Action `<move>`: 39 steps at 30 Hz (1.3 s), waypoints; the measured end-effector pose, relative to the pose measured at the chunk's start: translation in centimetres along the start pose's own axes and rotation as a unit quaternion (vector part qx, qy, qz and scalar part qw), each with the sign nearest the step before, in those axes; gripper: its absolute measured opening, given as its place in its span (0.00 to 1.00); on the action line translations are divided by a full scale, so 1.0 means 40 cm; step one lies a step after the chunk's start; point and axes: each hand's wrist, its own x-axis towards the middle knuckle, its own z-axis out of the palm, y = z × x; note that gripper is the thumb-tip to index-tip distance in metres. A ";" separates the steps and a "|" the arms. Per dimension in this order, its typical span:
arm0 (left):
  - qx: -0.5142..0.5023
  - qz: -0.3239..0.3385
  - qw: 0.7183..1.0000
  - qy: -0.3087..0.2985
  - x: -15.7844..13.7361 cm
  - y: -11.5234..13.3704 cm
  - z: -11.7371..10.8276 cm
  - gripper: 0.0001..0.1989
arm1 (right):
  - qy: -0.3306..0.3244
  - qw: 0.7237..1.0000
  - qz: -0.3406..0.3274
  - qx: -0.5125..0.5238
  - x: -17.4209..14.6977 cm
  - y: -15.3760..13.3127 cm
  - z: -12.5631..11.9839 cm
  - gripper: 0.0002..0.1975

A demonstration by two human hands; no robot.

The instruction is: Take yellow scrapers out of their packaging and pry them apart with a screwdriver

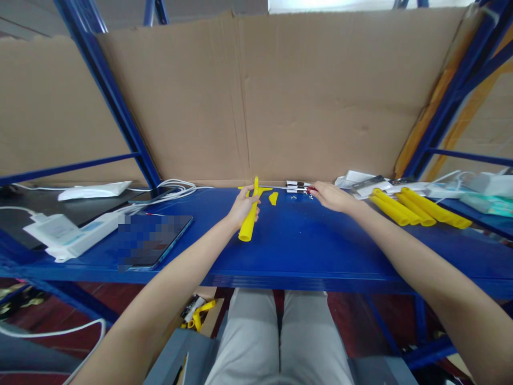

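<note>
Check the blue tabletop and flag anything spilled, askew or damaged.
Small loose bits lie scattered on the tabletop near the right hand, with no container around them, so they look slightly untidy. Nothing appears visibly damaged.

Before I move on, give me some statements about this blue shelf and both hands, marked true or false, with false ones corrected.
1. The left hand grips a yellow tube with a crosspiece. True.
2. The right hand holds a white cable. False: it holds a slim red-handled tool.
3. A small yellow piece lies on the blue shelf. True.
4. The tablet is at the shelf's right end. False: it lies on the left, near the white power strip.
5. Loose yellow tubes lie beyond the right forearm, on the right. True.
</note>
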 end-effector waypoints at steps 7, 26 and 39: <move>0.001 -0.010 1.000 -0.011 -0.012 0.001 0.012 0.17 | 0.022 1.000 0.014 0.008 -0.034 0.006 -0.005 0.12; -0.003 -0.006 1.000 -0.010 0.001 -0.004 0.005 0.18 | -0.024 0.998 0.044 0.044 -0.037 -0.013 0.002 0.10; 0.014 -0.003 1.000 -0.015 0.005 -0.012 0.006 0.18 | -0.020 0.997 0.023 0.076 -0.034 -0.009 0.013 0.05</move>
